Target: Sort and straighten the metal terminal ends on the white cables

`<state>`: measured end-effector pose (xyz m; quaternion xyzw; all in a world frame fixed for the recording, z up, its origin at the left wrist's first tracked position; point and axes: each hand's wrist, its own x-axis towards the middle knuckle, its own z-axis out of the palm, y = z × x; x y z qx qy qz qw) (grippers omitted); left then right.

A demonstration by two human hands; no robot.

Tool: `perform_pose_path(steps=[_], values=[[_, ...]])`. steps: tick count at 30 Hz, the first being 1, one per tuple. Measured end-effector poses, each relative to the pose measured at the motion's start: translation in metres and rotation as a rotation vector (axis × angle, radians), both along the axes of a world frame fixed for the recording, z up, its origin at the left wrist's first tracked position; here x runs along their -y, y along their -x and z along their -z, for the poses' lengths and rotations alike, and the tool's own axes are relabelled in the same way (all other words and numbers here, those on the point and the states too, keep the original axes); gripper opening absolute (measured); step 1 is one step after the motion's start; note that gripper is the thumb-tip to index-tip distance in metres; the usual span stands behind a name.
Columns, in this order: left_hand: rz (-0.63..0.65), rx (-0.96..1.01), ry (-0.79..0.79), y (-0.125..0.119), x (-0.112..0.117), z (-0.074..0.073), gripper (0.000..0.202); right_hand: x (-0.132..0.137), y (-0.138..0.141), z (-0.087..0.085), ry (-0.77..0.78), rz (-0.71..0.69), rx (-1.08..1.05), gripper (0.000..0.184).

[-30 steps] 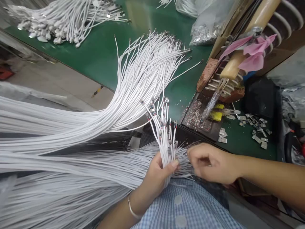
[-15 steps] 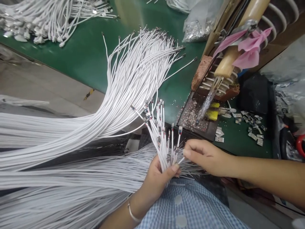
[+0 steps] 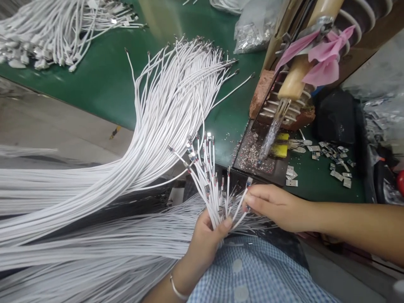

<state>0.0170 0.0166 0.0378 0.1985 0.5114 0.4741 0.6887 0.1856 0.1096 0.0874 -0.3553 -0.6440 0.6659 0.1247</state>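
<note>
White cables (image 3: 176,97) fan across a green workbench (image 3: 104,92), alongside a clear bag (image 3: 254,27) of metal parts, loose connectors (image 3: 346,182) and a dark tray (image 3: 279,170) (liberally speckled with debris).

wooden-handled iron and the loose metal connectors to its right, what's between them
In the head view, a yellow block and slim metal pieces lie between the iron and connectors.
</note>
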Motion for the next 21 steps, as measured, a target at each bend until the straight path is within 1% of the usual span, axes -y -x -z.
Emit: perform_pose_path(steps=[3,5,7,10,12,14,18,21], values=[[-0.024,-0.002,-0.006,-0.001,-0.002,-0.004,0.027,0.0,0.0,0.001,-0.008,-0.034,0.049,0.038],[-0.024,-0.014,0.003,0.0,-0.002,-0.004,0.029,0.002,-0.001,0.003,-0.001,-0.047,0.082,0.036],[-0.031,-0.04,0.023,0.003,-0.001,-0.001,0.03,0.004,0.0,0.005,0.034,-0.037,0.064,0.033],[-0.023,-0.059,0.036,0.008,0.003,0.005,0.025,0.006,0.002,0.006,0.065,0.013,-0.041,0.025],[0.005,-0.048,0.037,0.011,0.005,0.008,0.023,0.006,0.003,0.005,0.05,0.038,-0.069,0.022],[0.023,-0.034,0.04,0.013,0.006,0.01,0.023,0.006,0.004,0.004,0.019,0.041,-0.03,0.023],[-0.015,-0.015,0.061,0.012,0.002,0.008,0.023,0.006,0.004,0.003,-0.02,0.026,0.036,0.023],[-0.038,0.002,0.06,0.01,-0.001,0.005,0.023,0.006,0.003,0.003,-0.003,0.025,0.034,0.021]])
